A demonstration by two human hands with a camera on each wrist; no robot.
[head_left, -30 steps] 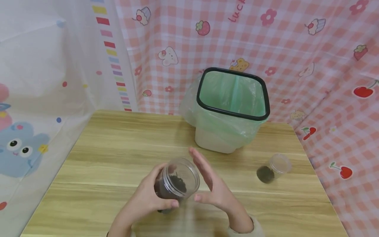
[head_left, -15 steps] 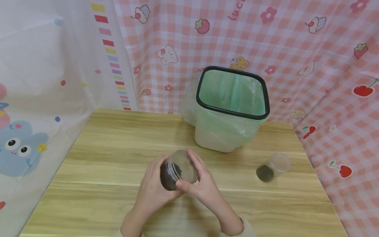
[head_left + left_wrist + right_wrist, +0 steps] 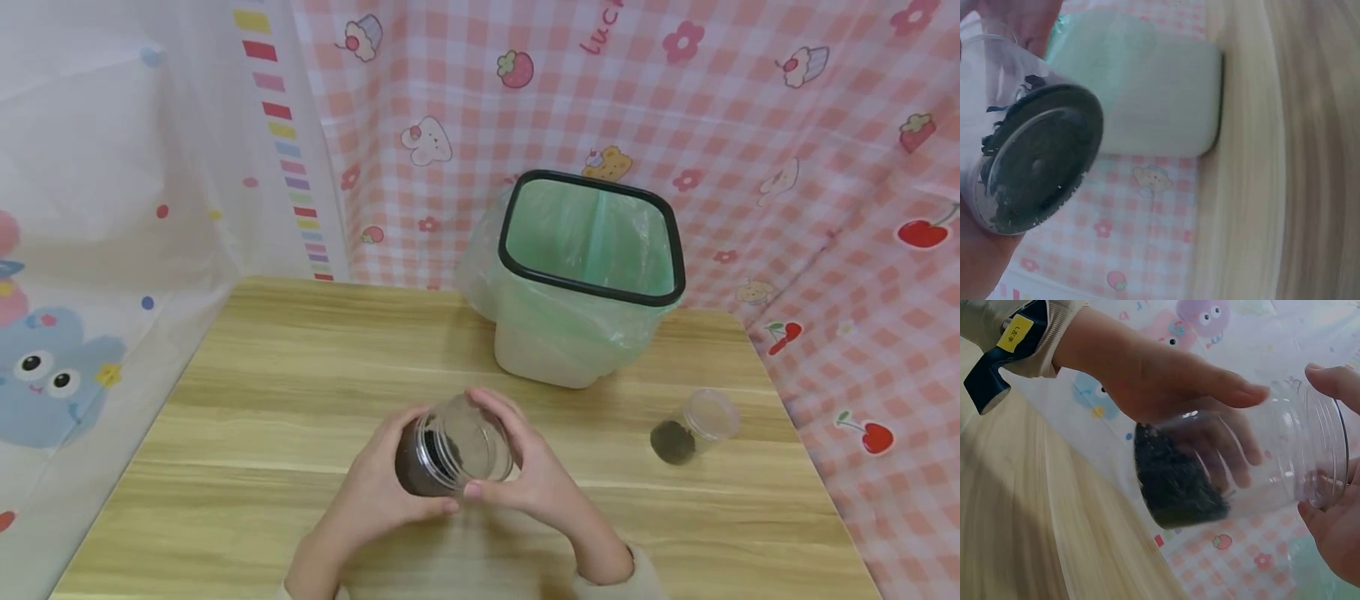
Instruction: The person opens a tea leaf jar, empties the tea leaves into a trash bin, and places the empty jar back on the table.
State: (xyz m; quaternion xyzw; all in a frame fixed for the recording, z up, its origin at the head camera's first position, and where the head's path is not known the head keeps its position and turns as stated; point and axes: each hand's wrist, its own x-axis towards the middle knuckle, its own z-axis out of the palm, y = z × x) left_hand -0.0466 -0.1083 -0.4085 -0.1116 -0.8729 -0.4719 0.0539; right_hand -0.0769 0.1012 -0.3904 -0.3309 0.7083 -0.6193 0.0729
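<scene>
A clear plastic jar (image 3: 414, 468) is tilted above the table, with dark, dried, leaf-like bits (image 3: 1175, 481) gathered at its bottom. My left hand (image 3: 371, 479) wraps around the jar's body. At the jar's upper end is a clear lid (image 3: 491, 446), gripped between the thumb and fingers of my right hand (image 3: 536, 467). The right wrist view shows the lid's ridged edge (image 3: 1329, 450) against the jar's neck; whether it is fully screwed on cannot be told. From below, the left wrist view shows the dark, round jar base (image 3: 1041, 156).
A pale bin (image 3: 543, 354) lined with a thin green bag (image 3: 577, 233) stands at the back of the wooden table (image 3: 262, 400), its rim black. To the right, a smaller clear jar (image 3: 678, 437) also has dark contents. Patterned cloth (image 3: 465, 108) hangs behind.
My right hand, earlier apart from the jar, has closed around its lid. The jar rose and tilted, then came slightly back down and left while both hands kept hold.
</scene>
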